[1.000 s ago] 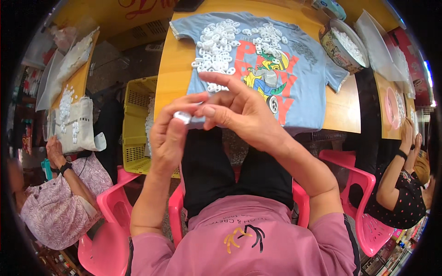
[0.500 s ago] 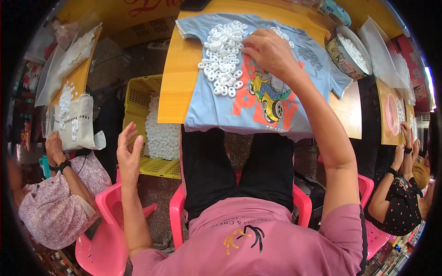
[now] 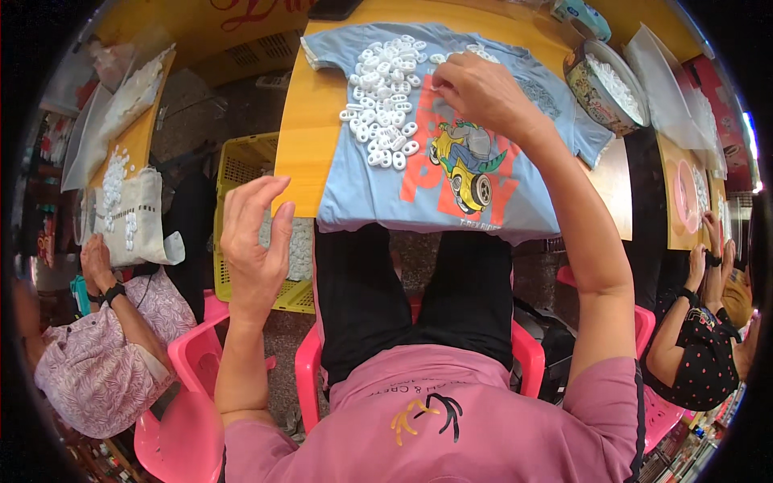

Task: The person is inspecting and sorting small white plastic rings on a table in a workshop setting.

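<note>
A grey-blue T-shirt (image 3: 362, 193) with a printed dinosaur-and-car picture lies flat over the table in front of me. On its left half is a loose heap of small white oval plastic pieces with two holes (image 3: 386, 105). My right hand (image 3: 487, 92) is above the shirt, just right of this heap, its fingers bent and closed; what they hold, if anything, is hidden. More white pieces (image 3: 481, 53) show just beyond its knuckles. My left hand (image 3: 258, 241) hangs empty beside the table's left edge, thumb and fingers apart.
A yellow crate (image 3: 241, 161) of white pieces stands low at the left. A round tub (image 3: 608, 92) filled with white pieces sits at the table's right corner. A dark flat object (image 3: 334, 8) lies at the far edge. People work at tables on both sides.
My left hand has moved up and right, toward the table edge. My right hand has shifted slightly right, and a gap now shows between its fingers and the heap.
</note>
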### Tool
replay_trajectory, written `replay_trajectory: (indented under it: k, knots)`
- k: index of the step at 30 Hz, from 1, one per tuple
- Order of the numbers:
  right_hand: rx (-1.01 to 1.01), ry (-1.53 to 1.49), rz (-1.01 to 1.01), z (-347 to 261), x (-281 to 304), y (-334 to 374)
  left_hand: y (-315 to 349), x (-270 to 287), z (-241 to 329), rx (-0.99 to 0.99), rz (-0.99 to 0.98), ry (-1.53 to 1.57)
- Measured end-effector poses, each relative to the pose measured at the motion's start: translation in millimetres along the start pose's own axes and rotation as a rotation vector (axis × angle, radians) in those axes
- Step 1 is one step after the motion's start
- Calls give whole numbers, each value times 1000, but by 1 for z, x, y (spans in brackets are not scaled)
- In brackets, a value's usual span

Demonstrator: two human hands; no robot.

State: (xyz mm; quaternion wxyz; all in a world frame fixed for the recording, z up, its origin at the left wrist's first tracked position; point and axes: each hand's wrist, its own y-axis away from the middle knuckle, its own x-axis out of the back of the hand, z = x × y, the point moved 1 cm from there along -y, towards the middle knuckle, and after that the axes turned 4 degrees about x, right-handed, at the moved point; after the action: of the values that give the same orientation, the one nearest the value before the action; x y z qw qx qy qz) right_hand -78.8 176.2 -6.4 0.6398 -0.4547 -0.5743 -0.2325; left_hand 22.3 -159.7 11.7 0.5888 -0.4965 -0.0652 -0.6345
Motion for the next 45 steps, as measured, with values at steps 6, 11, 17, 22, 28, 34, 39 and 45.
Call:
replay_trajectory:
  k: [6, 11, 17, 22, 28, 34, 39, 45]
  knots:
    - [-350, -612, 59, -21, 13, 26, -27, -39, 30, 118, -62, 469]
    - [-596, -1248, 93, -41, 30, 56, -54, -95, 61, 266, -157, 802]
    - [-719, -1627, 165, -50, 34, 85, -67, -130, 86, -188, -13, 525]
    - [-776, -1684, 253, -58, 39, 105, -59, -139, 94, -166, -31, 535]
    - [-649, -1582, 384, -62, 39, 115, -53, -151, 99, 46, -156, 817]
    - [-645, -1270, 381, -37, 45, 119, -51, -149, 100, 430, -323, 1140]
    - [-554, -378, 416, 10, 54, 131, -48, -154, 91, 535, -329, 1183]
    - [-494, -133, 217, 24, 60, 143, -46, -156, 85, 519, -305, 1226]
